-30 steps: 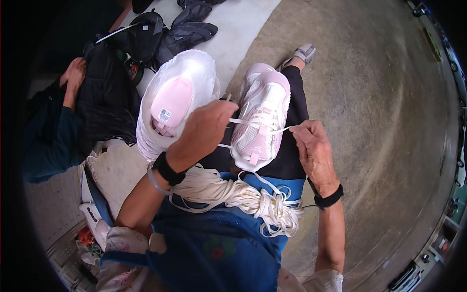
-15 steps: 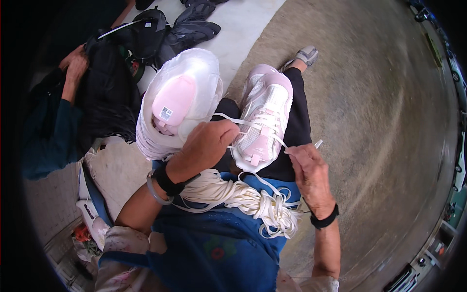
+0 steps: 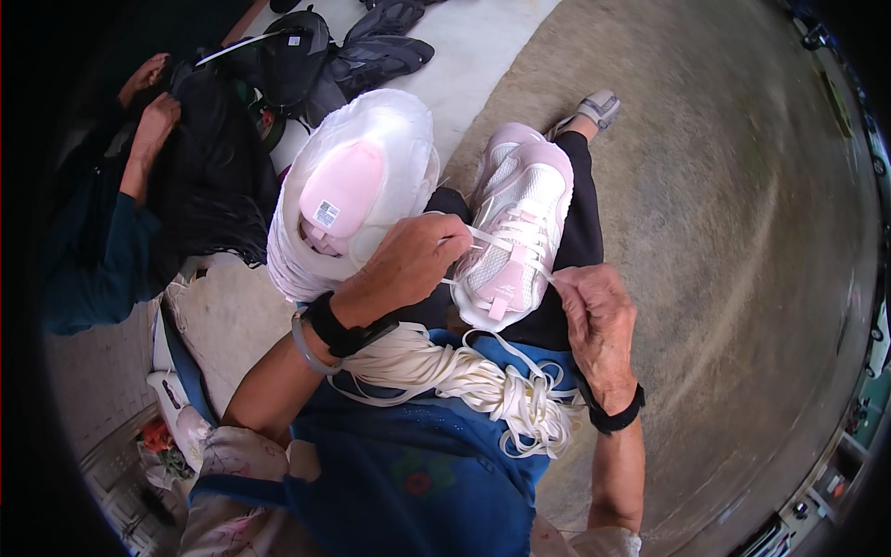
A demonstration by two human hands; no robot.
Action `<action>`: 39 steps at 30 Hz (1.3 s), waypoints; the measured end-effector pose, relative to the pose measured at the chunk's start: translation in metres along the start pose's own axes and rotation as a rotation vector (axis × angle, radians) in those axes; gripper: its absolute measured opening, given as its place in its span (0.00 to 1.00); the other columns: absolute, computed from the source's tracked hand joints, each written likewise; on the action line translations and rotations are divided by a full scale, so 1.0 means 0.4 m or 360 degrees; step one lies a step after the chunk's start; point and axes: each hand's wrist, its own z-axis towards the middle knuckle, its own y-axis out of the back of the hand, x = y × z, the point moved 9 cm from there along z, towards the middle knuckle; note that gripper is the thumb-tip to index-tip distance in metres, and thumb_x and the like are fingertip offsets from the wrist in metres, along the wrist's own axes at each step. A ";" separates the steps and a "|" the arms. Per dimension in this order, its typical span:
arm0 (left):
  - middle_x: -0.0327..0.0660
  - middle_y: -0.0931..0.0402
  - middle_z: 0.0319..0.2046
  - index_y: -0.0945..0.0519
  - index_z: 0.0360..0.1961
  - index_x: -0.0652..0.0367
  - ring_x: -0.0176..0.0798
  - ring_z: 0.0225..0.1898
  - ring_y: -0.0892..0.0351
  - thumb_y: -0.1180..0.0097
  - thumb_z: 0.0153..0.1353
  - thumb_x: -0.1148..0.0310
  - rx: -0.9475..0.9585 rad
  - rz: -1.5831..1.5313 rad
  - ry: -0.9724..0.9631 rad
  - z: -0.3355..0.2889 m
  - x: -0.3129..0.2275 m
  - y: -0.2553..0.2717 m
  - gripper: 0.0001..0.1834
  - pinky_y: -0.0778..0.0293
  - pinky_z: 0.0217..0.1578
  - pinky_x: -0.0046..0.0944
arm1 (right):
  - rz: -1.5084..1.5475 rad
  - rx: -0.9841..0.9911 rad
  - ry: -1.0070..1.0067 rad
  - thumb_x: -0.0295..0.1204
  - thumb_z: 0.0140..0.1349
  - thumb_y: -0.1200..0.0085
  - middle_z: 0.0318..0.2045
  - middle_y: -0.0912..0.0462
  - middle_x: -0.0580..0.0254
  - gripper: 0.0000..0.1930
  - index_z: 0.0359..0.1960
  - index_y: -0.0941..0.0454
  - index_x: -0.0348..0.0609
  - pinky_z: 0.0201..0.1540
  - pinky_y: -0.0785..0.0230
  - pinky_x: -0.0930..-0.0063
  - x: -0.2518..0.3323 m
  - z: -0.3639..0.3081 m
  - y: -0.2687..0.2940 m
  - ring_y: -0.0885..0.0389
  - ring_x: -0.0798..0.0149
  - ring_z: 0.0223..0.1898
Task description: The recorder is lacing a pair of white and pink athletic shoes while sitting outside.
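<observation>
A white and pink sneaker rests on my lap, its heel toward me, with part of another matching sneaker showing behind it. A white shoelace runs across its upper eyelets. My left hand is closed, pinching the lace at the shoe's left side. On the right, my right hand pinches the lace close to the shoe's collar. Across my blue apron lies a thick bundle of cream-white laces.
Left of the sneaker stands a white, round-mouthed holder with a pink oval piece in it, bearing a square label. Farther left, a co-worker's hands are at a black bundle. Dark shoes lie at the back; concrete floor spreads right.
The lace between my hands is drawn closer across the shoe. My left hand has shifted slightly right and up. The co-worker's hands have moved apart.
</observation>
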 end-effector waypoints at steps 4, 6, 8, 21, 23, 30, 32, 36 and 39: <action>0.50 0.25 0.31 0.24 0.33 0.63 0.56 0.32 0.26 0.52 0.62 0.70 -0.0161 0.0435 -0.0455 -0.004 -0.033 -0.002 0.08 0.29 0.34 0.46 | -0.0329 0.0146 0.0006 0.17 0.51 0.42 0.28 0.23 0.55 0.10 0.36 0.20 0.39 0.30 0.32 0.64 -0.007 -0.015 -0.035 0.24 0.55 0.27; 0.50 0.26 0.30 0.25 0.32 0.64 0.56 0.32 0.26 0.51 0.62 0.71 -0.0164 0.0413 -0.0315 0.005 -0.027 -0.002 0.07 0.30 0.33 0.47 | -0.0388 0.0129 -0.0048 0.17 0.52 0.42 0.28 0.24 0.53 0.10 0.37 0.21 0.39 0.30 0.31 0.64 -0.026 -0.013 -0.031 0.24 0.54 0.28; 0.50 0.26 0.29 0.25 0.32 0.64 0.56 0.32 0.26 0.50 0.61 0.71 -0.0162 0.0396 -0.0173 0.014 -0.014 -0.002 0.06 0.30 0.32 0.48 | -0.0256 0.0083 -0.0047 0.17 0.52 0.42 0.28 0.24 0.53 0.10 0.37 0.21 0.38 0.31 0.31 0.64 -0.047 -0.013 -0.033 0.24 0.54 0.28; 0.51 0.26 0.28 0.25 0.29 0.65 0.57 0.31 0.25 0.50 0.60 0.72 -0.0178 0.0352 -0.0187 0.016 -0.009 -0.005 0.07 0.31 0.31 0.48 | -0.0231 0.0112 -0.0084 0.19 0.56 0.43 0.26 0.26 0.54 0.06 0.36 0.23 0.39 0.30 0.32 0.62 -0.023 -0.010 -0.038 0.25 0.53 0.27; 0.51 0.26 0.28 0.25 0.29 0.65 0.56 0.31 0.25 0.49 0.60 0.72 -0.0188 0.0201 -0.0184 0.014 -0.001 -0.002 0.07 0.30 0.31 0.48 | -0.0213 0.0112 -0.0090 0.19 0.56 0.43 0.26 0.26 0.54 0.07 0.36 0.22 0.39 0.31 0.32 0.62 -0.021 -0.008 -0.041 0.26 0.53 0.26; 0.52 0.22 0.29 0.22 0.31 0.67 0.53 0.33 0.22 0.46 0.58 0.72 -0.0262 0.0248 -0.0115 0.012 0.006 -0.006 0.07 0.27 0.33 0.43 | -0.0264 0.0099 -0.0059 0.18 0.55 0.45 0.26 0.27 0.51 0.07 0.36 0.23 0.38 0.31 0.31 0.61 -0.018 -0.002 -0.045 0.25 0.50 0.28; 0.51 0.22 0.30 0.22 0.31 0.67 0.52 0.33 0.21 0.45 0.58 0.72 -0.0237 0.0097 -0.0012 0.014 0.025 -0.004 0.07 0.27 0.34 0.41 | -0.0252 0.0117 -0.0056 0.18 0.55 0.45 0.26 0.27 0.51 0.07 0.36 0.23 0.38 0.30 0.32 0.60 -0.015 0.000 -0.047 0.24 0.49 0.28; 0.49 0.22 0.28 0.22 0.31 0.67 0.50 0.31 0.21 0.43 0.58 0.73 -0.0295 -0.0093 0.0009 0.009 0.020 0.000 0.06 0.26 0.33 0.40 | -0.0311 0.0226 -0.0049 0.16 0.56 0.45 0.24 0.25 0.54 0.06 0.35 0.23 0.37 0.28 0.30 0.68 0.005 0.017 -0.053 0.22 0.55 0.25; 0.47 0.22 0.28 0.21 0.30 0.66 0.49 0.31 0.22 0.41 0.56 0.73 -0.0364 0.0040 -0.0044 0.000 0.012 0.009 0.06 0.27 0.34 0.41 | -0.0275 0.0213 -0.0032 0.17 0.56 0.44 0.24 0.25 0.53 0.05 0.35 0.23 0.37 0.28 0.30 0.67 -0.002 0.039 -0.065 0.23 0.54 0.25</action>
